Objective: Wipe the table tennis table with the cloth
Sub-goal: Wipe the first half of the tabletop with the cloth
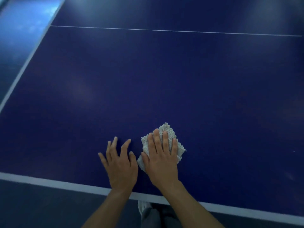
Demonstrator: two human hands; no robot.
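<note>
Wiping step: right hand (pixel 162 159) presses flat, fingers straight, on the crumpled off-white terry cloth (pixel 171 137) near the white-lined near edge of the dark blue worktop (pixel 181 83), left hand (pixel 120 165) splayed bare just beside; next likely a firm outward sweep.
</note>
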